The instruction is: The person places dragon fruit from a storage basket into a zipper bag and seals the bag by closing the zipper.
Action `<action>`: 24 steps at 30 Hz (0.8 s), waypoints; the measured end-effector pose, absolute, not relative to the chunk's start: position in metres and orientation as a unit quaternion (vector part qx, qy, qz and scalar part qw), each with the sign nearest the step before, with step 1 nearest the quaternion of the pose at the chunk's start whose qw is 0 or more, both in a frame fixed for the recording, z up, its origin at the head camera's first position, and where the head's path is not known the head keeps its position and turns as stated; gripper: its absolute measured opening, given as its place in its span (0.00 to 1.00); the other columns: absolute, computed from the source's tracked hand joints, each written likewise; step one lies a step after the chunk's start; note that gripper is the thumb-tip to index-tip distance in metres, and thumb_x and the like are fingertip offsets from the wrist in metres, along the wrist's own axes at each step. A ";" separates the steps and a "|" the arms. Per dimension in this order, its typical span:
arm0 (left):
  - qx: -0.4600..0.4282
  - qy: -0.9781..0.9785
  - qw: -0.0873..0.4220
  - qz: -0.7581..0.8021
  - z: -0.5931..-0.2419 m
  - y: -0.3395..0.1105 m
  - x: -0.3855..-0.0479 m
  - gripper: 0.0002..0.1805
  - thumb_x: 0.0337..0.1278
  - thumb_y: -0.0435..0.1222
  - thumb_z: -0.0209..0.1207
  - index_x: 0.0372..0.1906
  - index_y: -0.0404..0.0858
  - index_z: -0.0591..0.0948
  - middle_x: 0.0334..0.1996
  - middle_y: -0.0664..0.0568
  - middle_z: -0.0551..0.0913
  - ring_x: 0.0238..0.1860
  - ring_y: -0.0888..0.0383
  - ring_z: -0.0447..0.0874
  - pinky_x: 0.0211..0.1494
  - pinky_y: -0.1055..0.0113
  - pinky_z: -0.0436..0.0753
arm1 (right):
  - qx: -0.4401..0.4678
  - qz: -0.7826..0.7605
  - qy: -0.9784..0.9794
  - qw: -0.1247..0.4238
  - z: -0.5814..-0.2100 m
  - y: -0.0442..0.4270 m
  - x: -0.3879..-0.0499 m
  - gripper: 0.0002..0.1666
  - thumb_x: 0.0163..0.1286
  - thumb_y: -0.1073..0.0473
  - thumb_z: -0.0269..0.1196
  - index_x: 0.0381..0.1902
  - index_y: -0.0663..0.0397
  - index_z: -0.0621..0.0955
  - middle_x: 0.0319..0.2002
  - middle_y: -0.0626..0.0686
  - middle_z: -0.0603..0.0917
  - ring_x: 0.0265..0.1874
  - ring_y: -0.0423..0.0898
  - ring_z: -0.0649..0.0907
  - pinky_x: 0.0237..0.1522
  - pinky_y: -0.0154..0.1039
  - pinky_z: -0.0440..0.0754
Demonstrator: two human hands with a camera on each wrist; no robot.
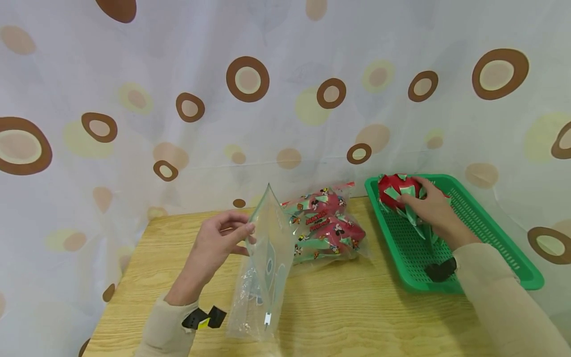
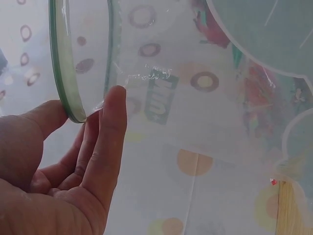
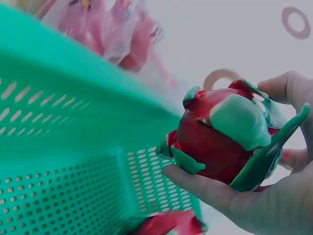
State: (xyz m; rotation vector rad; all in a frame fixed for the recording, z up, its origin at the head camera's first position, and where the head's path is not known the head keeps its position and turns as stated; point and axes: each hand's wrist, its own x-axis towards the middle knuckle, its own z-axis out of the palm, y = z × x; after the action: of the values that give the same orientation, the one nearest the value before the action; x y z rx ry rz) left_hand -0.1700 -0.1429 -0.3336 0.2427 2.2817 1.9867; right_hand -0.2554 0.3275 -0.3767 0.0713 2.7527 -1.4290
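My left hand (image 1: 216, 243) pinches the green-edged rim of a clear zip bag (image 1: 278, 267) between thumb and fingers; the bag's mouth gapes, and its white slider (image 1: 267, 319) hangs at the lower end. In the left wrist view the rim (image 2: 63, 73) rests between the thumb and fingertips. My right hand (image 1: 430, 206) grips a red dragon fruit (image 1: 392, 191) with green scales, raised over the far left part of a green basket (image 1: 403, 263). In the right wrist view, fingers and thumb wrap round the dragon fruit (image 3: 215, 142). Another red and green piece (image 3: 171, 223) lies lower in the basket, partly cut off.
A filled clear bag (image 1: 323, 225) printed with cartoon mice, holding red and green fruit, lies at the back of the wooden table (image 1: 348, 317), left of the basket. A patterned curtain (image 1: 285, 124) hangs behind the table.
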 end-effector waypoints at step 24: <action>0.068 0.742 0.051 0.664 -0.342 -0.132 -0.172 0.18 0.61 0.41 0.66 0.50 0.35 0.78 0.39 0.43 0.83 0.37 0.54 0.88 0.38 0.54 0.90 | -0.075 -0.527 0.847 -0.009 -0.324 0.262 -0.194 0.42 0.74 0.48 0.58 0.79 0.26 0.50 0.76 0.60 0.57 0.68 0.60 0.62 0.42 0.25 0.80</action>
State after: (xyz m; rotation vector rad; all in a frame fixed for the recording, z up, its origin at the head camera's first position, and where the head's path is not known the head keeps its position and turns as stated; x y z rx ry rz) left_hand -0.1724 -0.1324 -0.3419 0.2055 2.2597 2.0223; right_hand -0.1944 0.2625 -0.3239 -0.2369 2.6758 -1.6649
